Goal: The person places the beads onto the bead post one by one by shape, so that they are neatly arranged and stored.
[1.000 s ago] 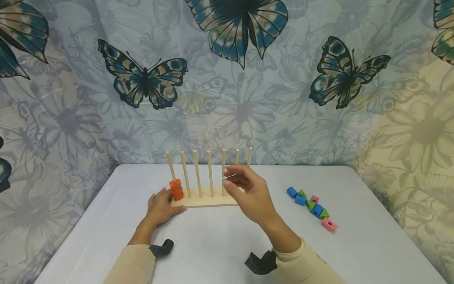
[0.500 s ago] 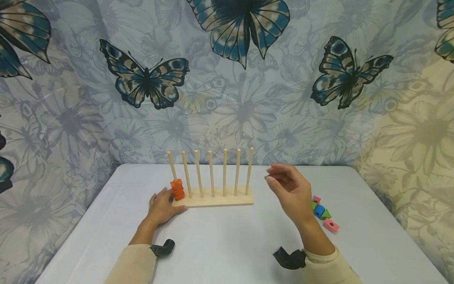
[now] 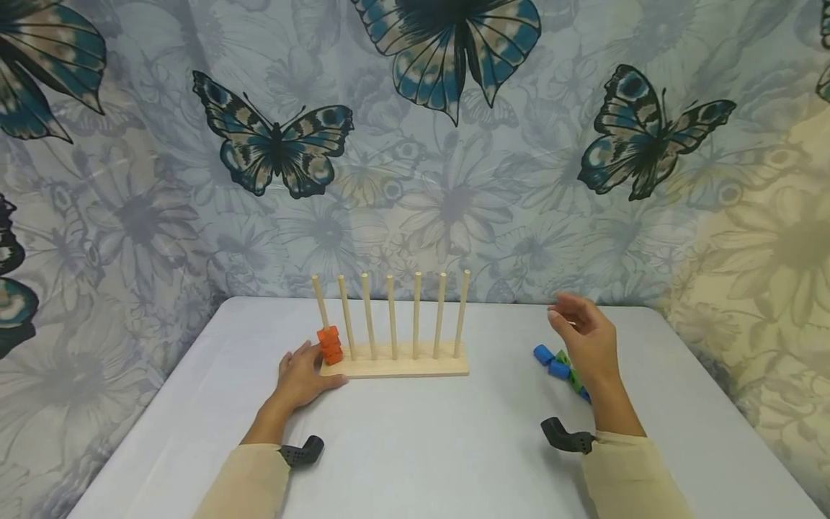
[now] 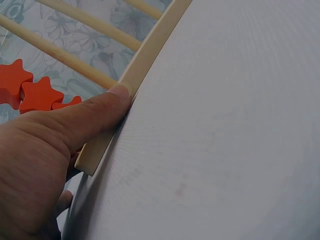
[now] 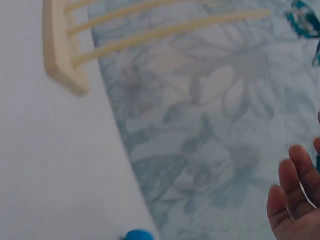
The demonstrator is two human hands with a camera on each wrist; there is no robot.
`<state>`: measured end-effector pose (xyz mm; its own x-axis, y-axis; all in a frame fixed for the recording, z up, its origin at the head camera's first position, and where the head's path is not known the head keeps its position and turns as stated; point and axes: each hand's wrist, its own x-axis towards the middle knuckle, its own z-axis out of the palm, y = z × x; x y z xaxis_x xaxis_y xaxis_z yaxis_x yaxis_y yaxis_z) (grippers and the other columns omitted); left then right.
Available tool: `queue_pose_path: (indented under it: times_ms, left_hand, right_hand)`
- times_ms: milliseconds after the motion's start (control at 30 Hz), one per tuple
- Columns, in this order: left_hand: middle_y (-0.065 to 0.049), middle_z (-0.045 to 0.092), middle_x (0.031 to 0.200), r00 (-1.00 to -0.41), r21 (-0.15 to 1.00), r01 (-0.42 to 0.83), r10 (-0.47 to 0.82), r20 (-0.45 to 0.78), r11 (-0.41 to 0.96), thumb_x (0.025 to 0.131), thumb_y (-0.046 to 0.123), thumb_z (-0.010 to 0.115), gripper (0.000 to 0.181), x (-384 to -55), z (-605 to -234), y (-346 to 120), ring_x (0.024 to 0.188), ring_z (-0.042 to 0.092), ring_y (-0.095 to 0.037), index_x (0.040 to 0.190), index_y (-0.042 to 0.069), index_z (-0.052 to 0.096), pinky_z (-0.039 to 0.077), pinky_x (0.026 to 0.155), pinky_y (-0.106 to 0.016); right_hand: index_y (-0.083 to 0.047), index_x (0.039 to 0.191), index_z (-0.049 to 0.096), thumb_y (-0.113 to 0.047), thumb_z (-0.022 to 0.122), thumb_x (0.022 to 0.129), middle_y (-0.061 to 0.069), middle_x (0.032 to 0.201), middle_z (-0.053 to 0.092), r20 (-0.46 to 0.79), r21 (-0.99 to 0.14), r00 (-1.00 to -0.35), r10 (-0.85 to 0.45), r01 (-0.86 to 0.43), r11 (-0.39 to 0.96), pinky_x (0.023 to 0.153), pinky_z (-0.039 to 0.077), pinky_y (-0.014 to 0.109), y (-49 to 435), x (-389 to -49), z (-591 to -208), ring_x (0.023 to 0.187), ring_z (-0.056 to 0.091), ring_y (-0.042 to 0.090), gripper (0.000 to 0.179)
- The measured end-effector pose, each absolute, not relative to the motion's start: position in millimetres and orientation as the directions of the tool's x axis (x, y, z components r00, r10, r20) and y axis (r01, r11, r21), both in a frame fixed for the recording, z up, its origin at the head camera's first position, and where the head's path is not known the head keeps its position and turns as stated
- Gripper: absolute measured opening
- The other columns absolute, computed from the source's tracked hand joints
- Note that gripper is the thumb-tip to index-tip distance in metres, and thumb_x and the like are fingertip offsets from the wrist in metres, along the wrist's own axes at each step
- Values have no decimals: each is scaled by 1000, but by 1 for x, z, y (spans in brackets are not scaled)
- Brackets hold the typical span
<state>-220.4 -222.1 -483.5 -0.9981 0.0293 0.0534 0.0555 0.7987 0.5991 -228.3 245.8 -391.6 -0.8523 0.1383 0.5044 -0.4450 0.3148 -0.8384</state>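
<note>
My left hand [image 3: 301, 376] holds the left end of a wooden peg rack [image 3: 402, 369], its thumb [image 4: 100, 111] along the front edge of the base. Orange star-shaped beads [image 3: 331, 346] are stacked on the leftmost peg, right beside that hand; the other pegs are bare. My right hand [image 3: 591, 349] hovers at the right over a group of coloured beads, fingers loosely bent with nothing between them. Blue cylinder beads [image 3: 543, 354] and green triangular beads [image 3: 562, 356] show to its left, while the hand and wrist cover the others.
A white table [image 3: 428, 447] carries everything, and a butterfly-print cloth [image 3: 447, 180] hangs behind its far edge. Black wrist mounts [image 3: 565, 435] stick out from both sleeves. In the right wrist view a blue bead [image 5: 139, 235] appears at the bottom edge.
My right hand has travelled from in front of the rack's right end rightward to above the loose beads. The left hand stays on the rack. The view has shifted slightly.
</note>
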Motion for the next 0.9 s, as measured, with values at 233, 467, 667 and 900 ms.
queue_pose_path:
  times_ms: [233, 467, 667, 900]
  left_hand:
    - [-20, 48, 140, -998, 593, 53, 30, 48, 803, 73, 50, 81, 88, -221, -484, -221, 140, 21, -39, 139, 1, 49, -2, 110, -56]
    - [-21, 48, 139, -998, 595, 60, 31, 60, 802, 73, 50, 81, 88, -220, -485, -222, 139, 22, -40, 139, 1, 49, -1, 110, -57]
    - [-21, 49, 139, -997, 597, 66, 32, 67, 799, 73, 48, 81, 87, -220, -485, -222, 139, 23, -40, 138, 0, 49, -1, 110, -57]
    - [-21, 49, 139, -997, 593, 63, 29, 68, 803, 73, 47, 82, 86, -219, -484, -221, 139, 23, -40, 138, 0, 49, -1, 110, -57]
  right_hand:
    - [-4, 126, 57, -26, 64, 95, 4, 107, 65, 329, -913, -934, 139, -277, 301, 81, 47, 15, 261, -243, -422, 94, 62, 11, 39]
    - [-5, 129, 55, -35, 59, 97, 15, 115, 63, 228, -876, -966, 118, -151, 458, 85, 48, 26, 261, -252, -440, 101, 61, 21, 44]
    - [0, 129, 54, -32, 56, 99, 21, 118, 60, 218, -833, -972, 91, -137, 536, 92, 42, 47, 267, -254, -447, 110, 56, 36, 45]
    - [2, 126, 55, -25, 57, 98, 23, 117, 61, 224, -714, -974, 37, -138, 686, 90, 45, 53, 273, -254, -445, 108, 57, 40, 39]
